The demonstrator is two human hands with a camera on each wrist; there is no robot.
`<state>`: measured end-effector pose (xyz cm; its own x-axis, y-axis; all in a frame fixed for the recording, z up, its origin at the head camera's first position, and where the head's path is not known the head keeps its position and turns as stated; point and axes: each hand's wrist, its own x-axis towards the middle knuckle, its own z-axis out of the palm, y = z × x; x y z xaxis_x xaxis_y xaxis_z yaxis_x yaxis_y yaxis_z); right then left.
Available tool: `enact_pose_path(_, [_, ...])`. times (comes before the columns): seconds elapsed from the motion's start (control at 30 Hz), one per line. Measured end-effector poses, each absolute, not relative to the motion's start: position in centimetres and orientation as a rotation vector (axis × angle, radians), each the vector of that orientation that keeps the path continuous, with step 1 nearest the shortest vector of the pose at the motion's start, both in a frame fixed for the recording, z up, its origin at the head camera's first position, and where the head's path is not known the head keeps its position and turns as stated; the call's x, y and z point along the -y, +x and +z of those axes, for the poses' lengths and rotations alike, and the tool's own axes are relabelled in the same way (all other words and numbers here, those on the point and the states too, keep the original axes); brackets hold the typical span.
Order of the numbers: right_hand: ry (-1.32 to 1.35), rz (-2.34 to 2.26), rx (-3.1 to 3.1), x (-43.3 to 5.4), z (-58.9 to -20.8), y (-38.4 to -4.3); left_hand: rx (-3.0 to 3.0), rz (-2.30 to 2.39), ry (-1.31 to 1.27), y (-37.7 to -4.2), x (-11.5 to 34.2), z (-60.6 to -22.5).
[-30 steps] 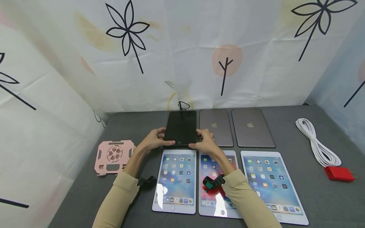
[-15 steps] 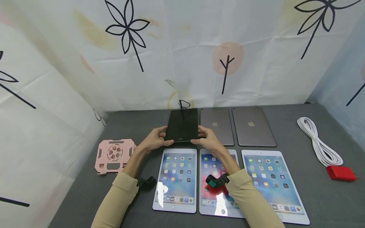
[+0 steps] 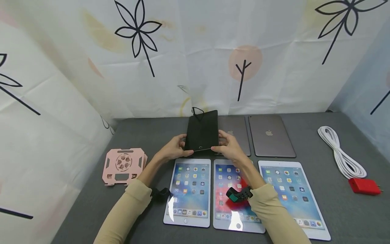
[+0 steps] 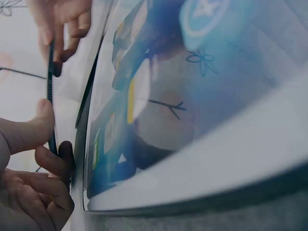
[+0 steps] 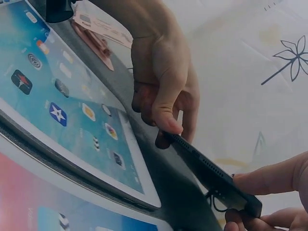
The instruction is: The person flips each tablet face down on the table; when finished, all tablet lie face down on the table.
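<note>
Both hands hold a black tablet (image 3: 202,130) by its lower sides, thumbs on the front and fingers behind. It is raised and tilted above the grey table, its dark screen towards me, overlapping a grey tablet behind. The left hand (image 3: 176,147) grips the left edge and the right hand (image 3: 229,146) the right edge. In the left wrist view the black tablet (image 4: 50,91) shows edge-on between the two hands. The right wrist view shows its lower edge (image 5: 211,168) with both thumbs pressing. Just below stand two white tablets (image 3: 190,189) with lit app screens.
A third white tablet (image 3: 292,196) lies at right. Two grey tablets lie face down at the back, one the grey tablet (image 3: 271,135). A pink perforated bracket (image 3: 123,166) is at left. A coiled white cable (image 3: 341,150) and a red charger (image 3: 364,186) are at far right.
The black tablet has come up off the table, tilted up and shifted right, partly over the neighbouring grey tablet. Both hands moved right with it, keeping their hold.
</note>
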<state>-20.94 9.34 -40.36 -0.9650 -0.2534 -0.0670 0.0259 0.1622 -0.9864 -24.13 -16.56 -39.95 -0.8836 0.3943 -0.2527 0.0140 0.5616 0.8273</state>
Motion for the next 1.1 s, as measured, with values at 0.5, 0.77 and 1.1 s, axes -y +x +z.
enact_pose_path(0.5, [-0.173, -1.935, -2.256, -12.4, -37.4, -20.3, -2.264, 1.279, 0.37, -24.4, 12.5, -39.5])
enact_pose_path(0.77, [-0.188, -1.942, -2.297, -13.0, -36.7, -20.2, -2.237, 1.286, 0.4, -24.3, 10.7, -40.5])
enact_pose_path(1.1, [-0.236, -2.02, -2.231, -12.7, -37.0, -20.4, -2.306, 1.211, 0.469, -25.1, 10.5, -41.2])
